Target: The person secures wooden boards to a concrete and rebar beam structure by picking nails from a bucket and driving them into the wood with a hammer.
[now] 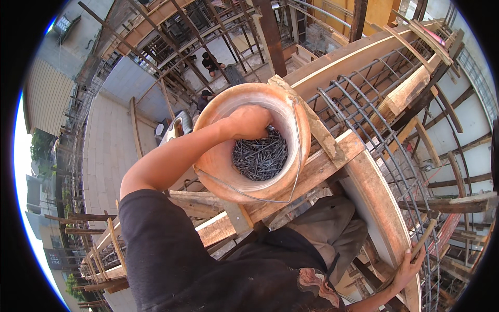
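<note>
My left hand [252, 120] reaches down into an orange-tan bucket [213, 174] with a thin wire handle. Its fingers are closed at the surface of the dark nails [260, 158], and nails show beside the fingertips. The bucket stands on the wooden formwork boards in front of me. Low at the right, my right hand [408, 270] is closed around a slim wooden handle [424, 239], beside a formwork board [382, 192]. The lower end of that handle is partly hidden by the hand, so its kind cannot be made out.
A rebar cage [374, 125] runs along the right between formwork boards. Behind the bucket, a handsaw handle [182, 124] shows at the left. Two people, one in dark clothes [210, 62], are far below among posts. A pale block wall [106, 130] stands left.
</note>
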Available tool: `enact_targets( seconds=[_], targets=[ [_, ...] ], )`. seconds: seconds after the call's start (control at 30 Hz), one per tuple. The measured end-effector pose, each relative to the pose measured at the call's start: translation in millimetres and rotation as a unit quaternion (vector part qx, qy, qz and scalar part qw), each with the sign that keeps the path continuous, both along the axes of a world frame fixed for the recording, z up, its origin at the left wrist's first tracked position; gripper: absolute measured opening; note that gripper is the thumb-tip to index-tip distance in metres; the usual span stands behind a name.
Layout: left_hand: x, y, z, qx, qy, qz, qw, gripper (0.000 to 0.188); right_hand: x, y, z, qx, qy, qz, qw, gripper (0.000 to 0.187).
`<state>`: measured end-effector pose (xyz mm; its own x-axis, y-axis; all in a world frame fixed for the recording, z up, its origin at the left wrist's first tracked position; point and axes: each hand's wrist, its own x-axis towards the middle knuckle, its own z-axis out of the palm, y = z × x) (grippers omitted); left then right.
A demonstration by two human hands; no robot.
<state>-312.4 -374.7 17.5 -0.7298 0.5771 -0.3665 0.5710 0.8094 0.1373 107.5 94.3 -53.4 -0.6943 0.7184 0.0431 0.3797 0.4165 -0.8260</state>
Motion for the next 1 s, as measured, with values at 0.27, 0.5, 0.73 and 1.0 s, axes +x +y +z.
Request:
enact_targets(
  seconds=[0.27, 0.5, 0.73, 1.0],
  targets=[
    [16, -23, 26, 0.138, -0.065, 0.107, 0.982, 0.035, 5, 6, -5, 0.031, -0.010, 0.012, 0.999, 0.045],
    [14, -30, 31, 0.253, -0.292, 0.352, 0.853, 0.048, 4, 5, -3, 0.030, -0.011, 0.011, 0.999, 0.045],
    [8, -44, -7, 0.141, 0.088, 0.020, 0.986, 0.041, 2, 3, -2, 0.016, -0.001, 0.012, 1.000, 0.044],
    [14, -25, -2, -0.115, 0.046, -0.076, 0.989, 0.019, 1, 2, -1, 0.019, 0.003, 0.007, 1.000, 0.043]
  ],
)
